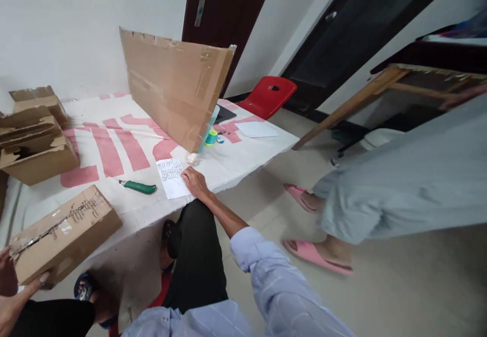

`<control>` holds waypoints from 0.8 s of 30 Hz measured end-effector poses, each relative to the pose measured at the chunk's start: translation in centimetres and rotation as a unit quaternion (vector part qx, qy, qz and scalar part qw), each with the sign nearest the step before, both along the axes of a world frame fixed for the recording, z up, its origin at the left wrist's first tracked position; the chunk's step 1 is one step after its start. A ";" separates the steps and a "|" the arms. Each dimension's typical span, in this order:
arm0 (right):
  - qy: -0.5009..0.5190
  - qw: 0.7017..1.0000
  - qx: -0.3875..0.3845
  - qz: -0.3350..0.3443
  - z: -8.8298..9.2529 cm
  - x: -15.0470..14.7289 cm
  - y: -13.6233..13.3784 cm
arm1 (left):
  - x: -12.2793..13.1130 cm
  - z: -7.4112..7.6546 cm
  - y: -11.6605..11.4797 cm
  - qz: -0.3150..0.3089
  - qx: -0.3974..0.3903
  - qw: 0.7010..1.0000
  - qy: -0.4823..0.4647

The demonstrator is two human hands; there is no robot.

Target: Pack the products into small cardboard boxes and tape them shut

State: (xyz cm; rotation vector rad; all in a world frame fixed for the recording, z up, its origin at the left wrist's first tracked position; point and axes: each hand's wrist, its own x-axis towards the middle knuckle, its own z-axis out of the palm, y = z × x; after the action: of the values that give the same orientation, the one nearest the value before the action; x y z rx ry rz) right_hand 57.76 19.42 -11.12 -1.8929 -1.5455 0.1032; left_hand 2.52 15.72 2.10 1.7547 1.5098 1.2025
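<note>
My right hand (195,182), below a light blue sleeve, lies at the right edge of a white sheet of paper (175,187) with rows of small drawn shapes. Its fingers are curled in on the paper's edge. Just beyond the fingertips sits a small crumpled clear ball (193,159), perhaps tape. Left of the sheet lies a green utility knife (139,187). No part of my left hand shows. At lower left, another person's hand (21,299) grips a taped cardboard box (66,235) over the table's edge.
A large cardboard sheet (173,86) stands upright on the cloth-covered table (137,212). Tape rolls (211,137) and a white paper (257,129) lie to its right. Open cardboard boxes (38,146) stand at left. A red chair (269,97) is behind; a person in pink slippers (319,256) stands at right.
</note>
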 end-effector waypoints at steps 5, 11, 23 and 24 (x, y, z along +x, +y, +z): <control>-0.063 0.998 -0.022 -0.005 -0.3 0.3 0.0 | 0.1 -0.3 0.7 0.063 -0.055 0.986 -0.147; -0.107 0.994 -0.038 0.004 -0.4 -0.1 0.3 | -0.1 -0.6 0.9 0.053 -0.042 0.981 -0.183; -0.086 0.994 -0.059 0.032 -0.9 0.7 0.2 | 0.0 -0.7 0.8 0.071 -0.054 0.978 -0.186; -0.081 0.994 -0.062 0.028 -1.0 0.7 0.3 | 0.1 -0.6 0.8 0.075 -0.061 0.977 -0.187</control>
State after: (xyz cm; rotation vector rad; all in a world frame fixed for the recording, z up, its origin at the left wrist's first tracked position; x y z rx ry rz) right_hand 58.49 19.72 -12.11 -1.9955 -1.7375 0.0739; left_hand 2.64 16.51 1.48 1.2652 1.4701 1.3921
